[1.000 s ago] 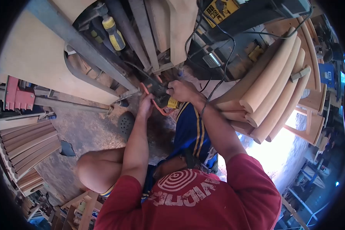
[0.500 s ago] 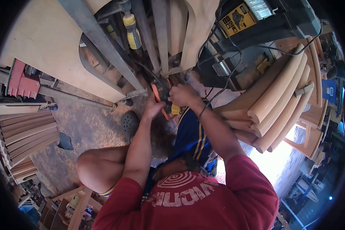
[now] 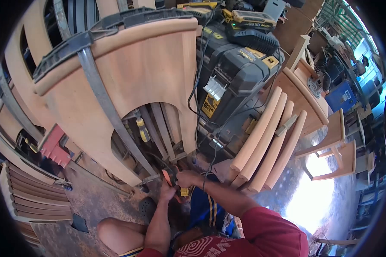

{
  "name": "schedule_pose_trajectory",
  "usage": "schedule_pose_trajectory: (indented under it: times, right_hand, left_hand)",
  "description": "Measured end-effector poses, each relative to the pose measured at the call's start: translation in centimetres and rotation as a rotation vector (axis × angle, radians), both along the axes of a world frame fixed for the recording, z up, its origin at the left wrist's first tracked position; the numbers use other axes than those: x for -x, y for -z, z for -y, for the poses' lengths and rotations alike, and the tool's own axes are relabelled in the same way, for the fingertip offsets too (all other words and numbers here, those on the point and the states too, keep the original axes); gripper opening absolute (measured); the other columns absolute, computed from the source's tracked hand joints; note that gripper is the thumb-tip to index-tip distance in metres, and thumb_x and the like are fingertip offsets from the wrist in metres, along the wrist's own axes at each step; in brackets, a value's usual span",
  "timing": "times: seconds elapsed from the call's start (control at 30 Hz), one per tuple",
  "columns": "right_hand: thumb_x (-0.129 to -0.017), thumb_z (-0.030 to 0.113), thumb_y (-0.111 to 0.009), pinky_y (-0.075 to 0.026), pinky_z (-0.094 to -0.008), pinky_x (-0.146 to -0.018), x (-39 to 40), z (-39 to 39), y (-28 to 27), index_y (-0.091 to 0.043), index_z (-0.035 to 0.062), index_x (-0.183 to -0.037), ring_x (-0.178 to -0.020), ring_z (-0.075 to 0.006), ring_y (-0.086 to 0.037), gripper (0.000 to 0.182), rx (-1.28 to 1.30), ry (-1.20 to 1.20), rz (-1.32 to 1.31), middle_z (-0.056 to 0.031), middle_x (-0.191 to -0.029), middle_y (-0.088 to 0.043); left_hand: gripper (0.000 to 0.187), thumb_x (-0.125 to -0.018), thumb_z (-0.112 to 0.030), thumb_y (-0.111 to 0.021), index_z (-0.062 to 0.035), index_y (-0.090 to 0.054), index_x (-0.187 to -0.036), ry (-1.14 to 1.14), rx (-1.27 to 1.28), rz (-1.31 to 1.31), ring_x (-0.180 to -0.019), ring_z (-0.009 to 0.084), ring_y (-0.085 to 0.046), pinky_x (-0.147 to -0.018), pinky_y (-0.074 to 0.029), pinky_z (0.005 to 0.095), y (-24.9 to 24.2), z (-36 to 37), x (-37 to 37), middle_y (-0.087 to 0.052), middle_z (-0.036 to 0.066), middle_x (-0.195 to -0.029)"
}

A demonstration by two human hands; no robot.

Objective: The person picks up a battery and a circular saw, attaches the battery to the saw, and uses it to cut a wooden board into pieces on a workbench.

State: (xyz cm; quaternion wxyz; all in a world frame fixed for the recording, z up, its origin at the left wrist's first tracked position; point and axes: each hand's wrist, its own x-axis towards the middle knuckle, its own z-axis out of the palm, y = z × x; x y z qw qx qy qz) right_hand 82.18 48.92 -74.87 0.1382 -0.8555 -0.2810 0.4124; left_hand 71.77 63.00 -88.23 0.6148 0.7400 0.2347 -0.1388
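Low in front of my lap, both hands are on a dark tool with an orange part (image 3: 167,177) and a yellow part (image 3: 184,192); its exact kind cannot be made out. My left hand (image 3: 168,191) is wrapped round the orange side. From the other side, my right hand (image 3: 187,178) closes on the dark top, its fingertips partly hidden. Just beyond stands a clamped curved wood panel (image 3: 146,60), with a metal bar clamp (image 3: 101,94) across it. A yellow-handled screwdriver (image 3: 142,129) hangs in the panel's arched opening.
A black toolbox (image 3: 240,68) stands right of the panel, with a charger and battery (image 3: 253,32) on top. Loose black cables run down its side. Several rounded wood rails (image 3: 261,141) lie stacked at my right. Slatted wood pieces (image 3: 38,195) and a grey clog (image 3: 147,207) are leftward.
My view has tilted up, so the panel top, toolbox and charger now show and my hands sit lower in the picture. Both hands still hold the tool in much the same grip.
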Motion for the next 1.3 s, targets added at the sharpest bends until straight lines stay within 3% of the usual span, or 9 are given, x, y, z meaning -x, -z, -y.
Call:
schedule_pose_trajectory:
  times: [0.43, 0.53, 0.77, 0.97, 1.07, 1.1, 1.2, 1.27, 1.3]
  right_hand:
    - [-0.090, 0.030, -0.058, -0.053, -0.0526, -0.089, 2.0, -0.6, 4.9, -0.072, -0.0057, -0.096, -0.099, -0.0448, -0.068, 0.039, -0.160, 0.060, 0.090, -0.0297, -0.100, -0.070]
    - [-0.090, 0.030, -0.058, -0.053, -0.0532, -0.090, 2.9, -0.9, 4.4, -0.072, -0.0054, -0.097, -0.100, -0.0452, -0.068, 0.038, -0.117, 0.104, 0.139, -0.0302, -0.100, -0.069]
    - [-0.089, 0.030, -0.059, -0.053, -0.0543, -0.090, 4.0, -1.9, 3.3, -0.071, -0.0046, -0.095, -0.099, -0.0473, -0.067, 0.037, -0.082, 0.253, 0.105, -0.0303, -0.100, -0.069]
    - [-0.089, 0.029, -0.061, -0.053, -0.0546, -0.089, 3.4, -1.5, 3.9, -0.069, -0.0039, -0.093, -0.096, -0.0487, -0.066, 0.034, -0.173, 0.245, 0.160, -0.0302, -0.096, -0.069]
    - [-0.088, 0.028, -0.062, -0.053, -0.0547, -0.087, 2.3, -1.3, 5.3, -0.068, -0.0046, -0.088, -0.094, -0.0496, -0.066, 0.033, -0.245, 0.275, 0.183, -0.0317, -0.092, -0.068]
    - [-0.087, 0.028, -0.063, -0.053, -0.0545, -0.086, 3.1, -1.5, 4.9, -0.068, -0.0046, -0.088, -0.093, -0.0497, -0.066, 0.033, -0.242, 0.325, 0.214, -0.0318, -0.092, -0.067]
    - [-0.086, 0.026, -0.065, -0.054, -0.0531, -0.080, 3.8, -1.1, 6.8, -0.068, -0.0024, -0.086, -0.087, -0.0481, -0.067, 0.029, -0.278, 0.314, 0.276, -0.0295, -0.088, -0.068]
    - [-0.085, 0.023, -0.066, -0.054, -0.0497, -0.073, 2.3, 0.1, 8.9, -0.069, 0.0006, -0.083, -0.076, -0.0408, -0.067, 0.023, -0.502, 0.282, 0.179, -0.0220, -0.079, -0.067]
    - [-0.086, 0.021, -0.065, -0.054, -0.0459, -0.072, 1.3, 0.2, 6.1, -0.068, 0.0020, -0.081, -0.076, -0.0364, -0.067, 0.020, -0.422, 0.156, 0.219, -0.0179, -0.078, -0.066]
  left_hand:
    - [0.072, -0.074, -0.023, -0.083, 0.0012, -0.048, -0.132, 0.095, -0.054, 0.029, -0.116, 0.0352, -0.066, -0.098, -0.052, 0.0430, -1.7, -1.7, 0.1, -0.067, 0.023, -0.122]
    - [0.077, -0.075, -0.028, -0.082, 0.0032, -0.043, -0.133, 0.164, -0.244, -0.142, -0.119, 0.0402, -0.064, -0.098, -0.052, 0.0450, -5.3, -1.4, 0.2, -0.066, 0.027, -0.122]
    - [0.080, -0.075, -0.028, -0.081, 0.0079, -0.040, -0.133, 0.178, -0.112, -0.085, -0.123, 0.0419, -0.061, -0.100, -0.051, 0.0441, -3.7, -2.1, 0.1, -0.063, 0.032, -0.124]
    - [0.064, -0.075, -0.020, -0.077, 0.0049, -0.050, -0.128, 0.153, 0.032, 0.078, -0.118, 0.0393, -0.065, -0.096, -0.052, 0.0428, 3.3, -2.2, 0.0, -0.068, 0.027, -0.119]
    - [0.050, -0.077, -0.012, -0.073, 0.0026, -0.057, -0.121, 0.108, 0.193, 0.085, -0.115, 0.0325, -0.067, -0.096, -0.052, 0.0404, -2.7, -2.3, -0.6, -0.069, 0.022, -0.118]
    - [0.046, -0.077, -0.006, -0.069, 0.0018, -0.060, -0.121, 0.089, 0.178, 0.112, -0.110, 0.0252, -0.067, -0.094, -0.052, 0.0378, -3.3, -2.2, -0.5, -0.069, 0.018, -0.114]
    - [0.049, -0.078, -0.005, -0.068, -0.0004, -0.060, -0.126, 0.084, 0.061, 0.135, -0.107, 0.0219, -0.066, -0.091, -0.052, 0.0364, -2.2, -2.4, 0.0, -0.069, 0.013, -0.110]
    - [0.048, -0.082, -0.004, -0.065, -0.0032, -0.060, -0.130, -0.062, 0.216, 0.138, -0.103, 0.0223, -0.067, -0.089, -0.053, 0.0374, -0.7, -2.5, -0.1, -0.069, 0.011, -0.108]
    - [0.039, -0.094, -0.018, -0.061, -0.0036, -0.059, -0.131, 0.006, 0.258, -0.045, -0.104, 0.0212, -0.065, -0.088, -0.053, 0.0360, -7.3, -3.4, -0.4, -0.068, 0.009, -0.114]
